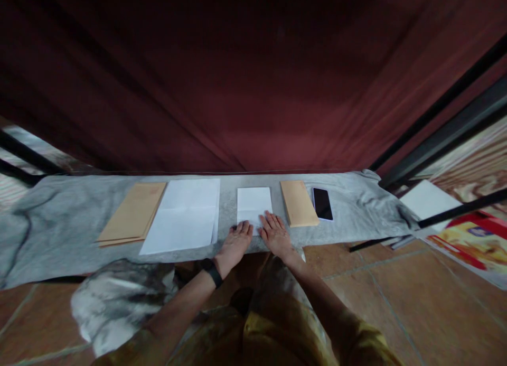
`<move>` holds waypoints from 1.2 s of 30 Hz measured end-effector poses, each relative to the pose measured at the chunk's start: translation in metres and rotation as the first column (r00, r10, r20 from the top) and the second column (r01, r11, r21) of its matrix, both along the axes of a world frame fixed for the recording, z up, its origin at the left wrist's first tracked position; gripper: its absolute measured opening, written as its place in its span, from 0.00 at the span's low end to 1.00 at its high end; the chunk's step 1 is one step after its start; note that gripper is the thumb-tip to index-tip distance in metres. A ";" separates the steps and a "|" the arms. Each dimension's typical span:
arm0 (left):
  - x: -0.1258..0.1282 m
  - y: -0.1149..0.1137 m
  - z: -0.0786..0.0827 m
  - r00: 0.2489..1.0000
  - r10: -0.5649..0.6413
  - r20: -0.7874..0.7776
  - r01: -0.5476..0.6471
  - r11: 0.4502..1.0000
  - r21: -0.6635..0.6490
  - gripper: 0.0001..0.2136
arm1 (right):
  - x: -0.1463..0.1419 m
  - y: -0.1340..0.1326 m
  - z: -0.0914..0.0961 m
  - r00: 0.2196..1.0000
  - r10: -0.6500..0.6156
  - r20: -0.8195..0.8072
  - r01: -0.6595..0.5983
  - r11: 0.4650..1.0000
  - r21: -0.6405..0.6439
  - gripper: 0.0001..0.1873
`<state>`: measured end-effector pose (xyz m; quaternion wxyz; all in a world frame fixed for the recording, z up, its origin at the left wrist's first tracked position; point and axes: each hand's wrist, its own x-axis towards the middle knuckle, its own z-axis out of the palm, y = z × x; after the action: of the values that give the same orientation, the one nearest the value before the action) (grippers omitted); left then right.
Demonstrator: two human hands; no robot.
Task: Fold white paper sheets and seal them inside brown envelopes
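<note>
A small folded white sheet (254, 203) lies on a grey cloth (59, 223) spread over the floor. My left hand (235, 243) rests flat at the sheet's near left corner, fingers stretched out, a black band on its wrist. My right hand (276, 234) lies flat on the sheet's near right corner, fingers spread. Neither hand holds anything. To the left lies a stack of larger white paper (184, 214), and further left a stack of brown envelopes (133, 213). Right of the small sheet lies one brown envelope (298, 203), then a dark phone (322, 203).
A dark red curtain (253, 81) hangs behind the cloth. Black metal bars (443, 128) run at the right, with a white sheet (428, 199) and a colourful printed sheet (471, 239) beyond. A crumpled grey cloth (119, 297) lies by my left knee on brown tiles (396, 297).
</note>
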<state>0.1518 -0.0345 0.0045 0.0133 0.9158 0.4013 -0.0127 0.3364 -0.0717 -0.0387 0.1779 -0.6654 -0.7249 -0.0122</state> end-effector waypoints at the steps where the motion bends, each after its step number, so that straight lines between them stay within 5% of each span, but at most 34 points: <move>1: 0.001 0.000 0.001 1.000 -0.001 -0.007 0.001 1.000 0.011 0.25 | 0.000 0.000 0.000 1.000 -0.002 0.000 0.002 1.000 -0.001 0.27; 9: 0.001 0.005 0.000 0.997 0.023 0.078 -0.024 1.000 0.015 0.28 | -0.001 -0.002 0.009 0.999 0.010 -0.043 -0.009 1.000 0.015 0.25; 15: -0.014 0.006 0.005 0.989 -0.011 0.146 0.012 1.000 -0.005 0.22 | 0.013 -0.013 0.015 0.957 0.258 -0.133 -0.258 0.966 0.015 0.27; 22: -0.032 -0.009 0.002 0.975 -0.038 0.220 0.052 0.997 -0.057 0.17 | 0.028 -0.021 0.007 0.895 0.340 -0.289 -0.355 0.935 0.001 0.21; 28: -0.048 0.020 -0.004 0.935 -0.064 0.350 0.130 0.977 -0.170 0.21 | 0.041 -0.008 0.010 0.866 0.280 -0.414 -0.328 0.943 -0.049 0.21; 36: -0.057 0.052 -0.001 0.894 -0.056 0.445 0.220 0.919 -0.326 0.28 | 0.049 -0.001 0.004 0.888 0.307 -0.342 -0.345 0.937 -0.053 0.29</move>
<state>0.0951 0.0174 0.0038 0.2710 0.9038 0.3117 0.1120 0.3849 -0.0726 -0.0346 0.2578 -0.5357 -0.7860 0.1695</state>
